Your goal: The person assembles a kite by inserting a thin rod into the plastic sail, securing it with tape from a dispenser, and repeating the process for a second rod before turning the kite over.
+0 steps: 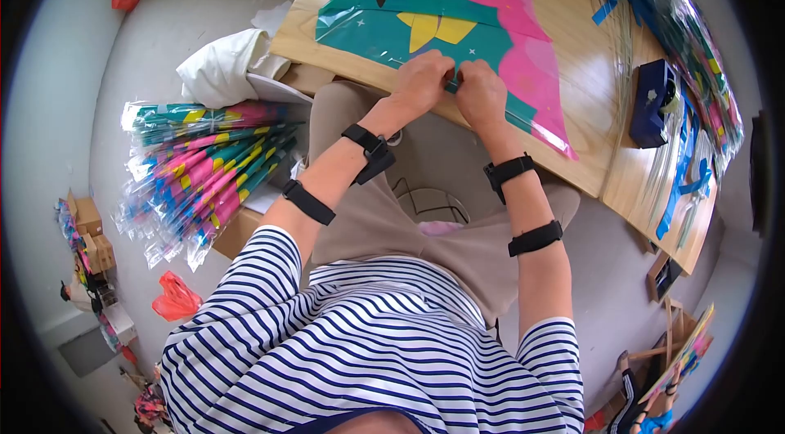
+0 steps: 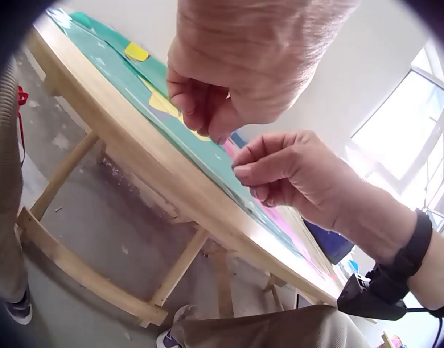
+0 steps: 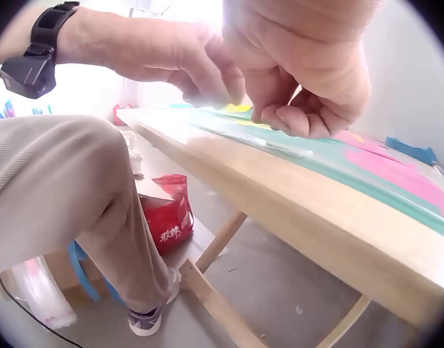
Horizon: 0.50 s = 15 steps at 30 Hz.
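Observation:
A printed plastic sheet [image 1: 454, 29], teal and pink with yellow shapes, lies across the wooden table and reaches its near edge. Over that edge, my left hand [image 1: 423, 81] has its fingers curled and pinched together. Close on its right, my right hand [image 1: 482, 97] pinches with thumb and forefinger at the same edge. In the left wrist view the knuckles of the right hand [image 2: 298, 170] face the left hand [image 2: 251, 65] across a small gap. The fingers hide whatever part of the sheet they grip. A thin whitish strip [image 3: 273, 143] runs along the sheet's border.
Folded printed plastic pieces [image 1: 213, 164] fan out in a bundle at my left. To the right on the wooden table [image 1: 589, 66] are a dark blue tape dispenser [image 1: 652, 103], thin rods, blue ribbons [image 1: 679, 176] and another wrapped bundle [image 1: 707, 74]. A red bag [image 3: 171, 214] stands below.

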Tool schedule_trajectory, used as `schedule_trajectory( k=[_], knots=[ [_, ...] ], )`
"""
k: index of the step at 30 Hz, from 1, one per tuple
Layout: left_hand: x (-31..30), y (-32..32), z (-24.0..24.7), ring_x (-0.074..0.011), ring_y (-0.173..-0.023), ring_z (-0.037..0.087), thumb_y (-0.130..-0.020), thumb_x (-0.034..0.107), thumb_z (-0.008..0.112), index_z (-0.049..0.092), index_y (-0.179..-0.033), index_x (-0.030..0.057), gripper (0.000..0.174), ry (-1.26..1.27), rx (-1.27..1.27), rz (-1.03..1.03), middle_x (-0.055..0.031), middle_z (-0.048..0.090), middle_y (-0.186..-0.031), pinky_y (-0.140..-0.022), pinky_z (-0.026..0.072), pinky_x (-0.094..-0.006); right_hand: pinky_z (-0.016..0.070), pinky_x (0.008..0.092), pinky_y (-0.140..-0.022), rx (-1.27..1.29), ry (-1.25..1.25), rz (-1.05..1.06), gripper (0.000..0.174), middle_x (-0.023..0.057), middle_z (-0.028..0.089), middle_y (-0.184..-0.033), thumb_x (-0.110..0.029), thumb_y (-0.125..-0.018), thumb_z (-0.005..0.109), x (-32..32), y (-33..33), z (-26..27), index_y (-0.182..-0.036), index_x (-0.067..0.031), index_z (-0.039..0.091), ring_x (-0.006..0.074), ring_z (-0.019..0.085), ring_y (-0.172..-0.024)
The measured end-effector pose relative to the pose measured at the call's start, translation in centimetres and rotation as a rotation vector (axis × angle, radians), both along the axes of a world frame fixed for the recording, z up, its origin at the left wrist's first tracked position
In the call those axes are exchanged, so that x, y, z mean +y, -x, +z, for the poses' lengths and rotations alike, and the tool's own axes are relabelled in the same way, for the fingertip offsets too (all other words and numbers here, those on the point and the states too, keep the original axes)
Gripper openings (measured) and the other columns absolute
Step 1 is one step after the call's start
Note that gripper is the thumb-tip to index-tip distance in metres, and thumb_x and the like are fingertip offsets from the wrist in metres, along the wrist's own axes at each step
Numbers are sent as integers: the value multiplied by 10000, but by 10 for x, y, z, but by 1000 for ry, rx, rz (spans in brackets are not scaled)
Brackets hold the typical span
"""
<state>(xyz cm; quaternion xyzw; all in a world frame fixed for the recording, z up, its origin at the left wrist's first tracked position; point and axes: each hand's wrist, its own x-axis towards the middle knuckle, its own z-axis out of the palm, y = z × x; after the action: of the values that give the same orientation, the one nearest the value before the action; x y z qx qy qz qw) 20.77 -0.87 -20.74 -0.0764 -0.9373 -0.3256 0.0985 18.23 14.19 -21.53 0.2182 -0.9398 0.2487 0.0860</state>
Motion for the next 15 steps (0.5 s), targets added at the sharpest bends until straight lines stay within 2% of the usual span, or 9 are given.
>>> schedule_trajectory(
  k=[4,7,10,15],
  knots=[
    [6,2,-1,-327,-842,608,-778,20,608,652,-811,75,77,3,-43,42,-110,601,-819,-721,484,-432,501,476,-646,15,-17,20,54,138,595,-846,-22,-801,561,7,-5,-2,-799,-67,592,370,621,-762],
    [5,4,-1,-326,-842,609,-787,37,609,651,-808,76,61,9,-53,29,-111,601,-825,-719,484,-429,496,476,-641,105,61,64,51,146,594,-842,-27,-806,563,23,-9,-4,-800,-65,596,372,616,-753],
    [2,3,-2,-325,-842,608,-799,47,605,650,-806,75,54,-23,-57,13,-114,600,-823,-721,485,-423,486,479,-653,23,126,42,56,157,594,-837,-30,-809,559,48,-11,-4,-818,-61,605,386,606,-748],
    [4,5,-2,-325,-843,609,-809,56,599,647,-802,68,49,-31,-71,23,-118,601,-820,-733,484,-417,495,477,-640,47,101,13,78,148,592,-822,-35,-807,556,89,-15,-8,-829,-73,620,403,606,-742]
  ],
)
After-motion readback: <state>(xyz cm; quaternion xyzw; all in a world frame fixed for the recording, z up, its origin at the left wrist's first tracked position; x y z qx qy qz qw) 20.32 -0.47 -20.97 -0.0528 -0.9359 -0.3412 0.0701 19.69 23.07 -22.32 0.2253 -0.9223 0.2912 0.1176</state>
